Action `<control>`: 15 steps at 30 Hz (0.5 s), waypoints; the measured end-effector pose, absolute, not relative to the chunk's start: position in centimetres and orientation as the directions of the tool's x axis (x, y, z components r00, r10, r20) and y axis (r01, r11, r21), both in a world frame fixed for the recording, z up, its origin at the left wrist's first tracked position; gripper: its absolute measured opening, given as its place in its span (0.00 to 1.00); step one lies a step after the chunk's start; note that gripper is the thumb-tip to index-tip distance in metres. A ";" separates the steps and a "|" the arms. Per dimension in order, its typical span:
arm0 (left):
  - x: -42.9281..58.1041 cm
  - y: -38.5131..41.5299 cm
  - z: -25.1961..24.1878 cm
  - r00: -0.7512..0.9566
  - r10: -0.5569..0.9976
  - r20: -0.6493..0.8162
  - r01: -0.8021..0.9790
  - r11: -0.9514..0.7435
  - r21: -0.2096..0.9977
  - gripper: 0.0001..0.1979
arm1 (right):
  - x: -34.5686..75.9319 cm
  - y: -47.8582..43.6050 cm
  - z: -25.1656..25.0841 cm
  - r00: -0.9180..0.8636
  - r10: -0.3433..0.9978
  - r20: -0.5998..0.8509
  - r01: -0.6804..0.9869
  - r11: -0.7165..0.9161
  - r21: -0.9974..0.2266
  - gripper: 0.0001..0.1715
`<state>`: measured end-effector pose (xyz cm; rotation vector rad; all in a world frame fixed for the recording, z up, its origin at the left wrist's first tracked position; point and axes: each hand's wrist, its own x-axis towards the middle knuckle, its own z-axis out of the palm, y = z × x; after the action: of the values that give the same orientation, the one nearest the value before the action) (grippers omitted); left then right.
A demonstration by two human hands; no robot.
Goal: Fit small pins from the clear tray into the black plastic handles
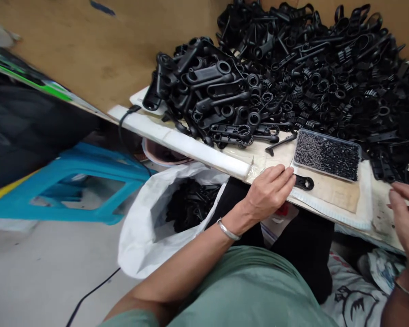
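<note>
Near edge of the bench (197, 147): left hand (271, 190) palm down, fingers pressed together and stretched out, tips touching the black ring-ended part (304, 183). Cannot tell whether a thumb pinches underneath. Lies flat just right of those fingertips, long axis along the near edge, ring end pointing right, just in front of the tray of screws (327, 156). Right hand (407, 213) near the bench's right end, fingers loosely spread, holding nothing visible, well apart from the part. Left hand plainly nearer. Heap of black parts (293, 77) toward the far edge.
</note>
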<state>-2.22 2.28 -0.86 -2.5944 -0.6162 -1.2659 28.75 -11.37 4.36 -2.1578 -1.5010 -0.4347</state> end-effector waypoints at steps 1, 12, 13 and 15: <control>-2.0 2.1 -0.9 0.563 0.286 0.775 0.445 -0.896 0.007 0.11 | 27.6 -11.0 4.4 0.325 0.780 0.534 0.944 -0.235 -0.231 0.16; -2.4 1.7 -1.1 0.594 0.338 0.730 0.434 -0.899 0.063 0.12 | 23.1 -8.4 3.8 0.170 0.868 0.467 0.951 -0.019 -0.309 0.13; -2.4 1.7 -1.2 0.593 0.336 0.732 0.418 -0.905 0.077 0.12 | 22.8 -8.0 3.9 0.151 0.870 0.470 0.956 -0.006 -0.295 0.13; -2.4 1.7 -1.3 0.600 0.337 0.726 0.388 -0.916 0.105 0.11 | 22.3 -7.3 4.3 0.109 0.875 0.472 0.964 0.023 -0.266 0.12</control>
<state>-2.41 1.74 -1.27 -2.7522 -0.6244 -1.2281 22.34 -7.31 4.34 -1.8706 -1.7851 -0.2218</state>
